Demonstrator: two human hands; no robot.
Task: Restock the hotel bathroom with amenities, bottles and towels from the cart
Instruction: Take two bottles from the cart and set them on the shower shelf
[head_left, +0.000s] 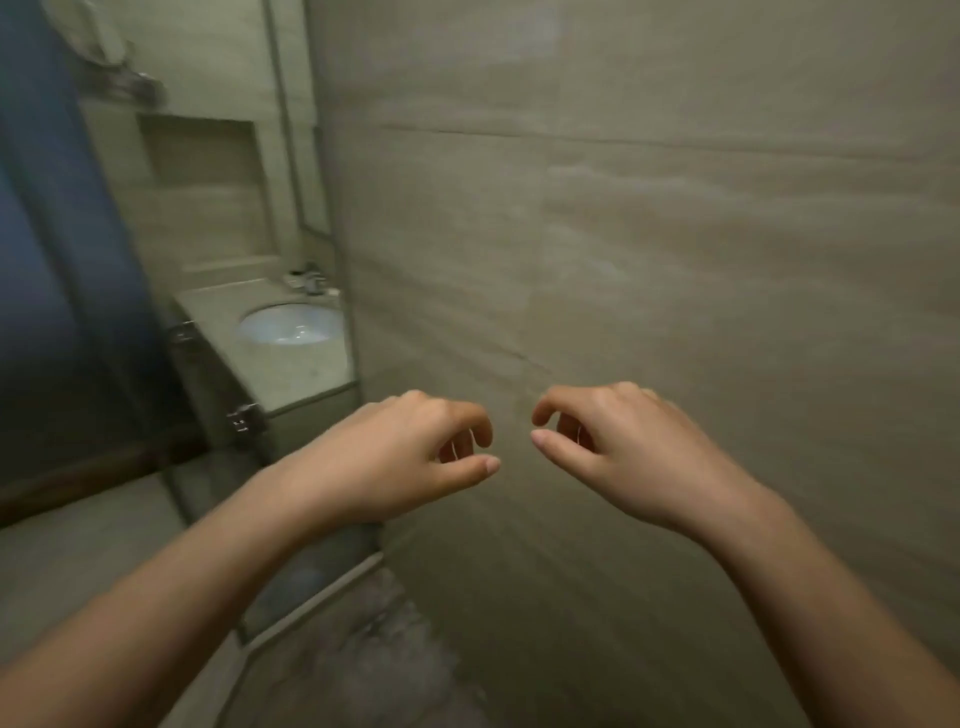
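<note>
A beige striped tile wall (675, 208) fills the centre and right of the view, close ahead. At the left a pale vanity counter (306, 374) stretches lengthwise away from the viewer, with a round white basin (291, 325) sunk in it and a recessed niche (202, 150) above. Behind the basin, by the tap, sits a cluster of small items (306, 283), perhaps amenities; blur hides their shape and which way they lie. The left hand (410, 457) and right hand (618, 447) hang before the wall, near each other without touching, fingers loosely curled, holding nothing
</note>
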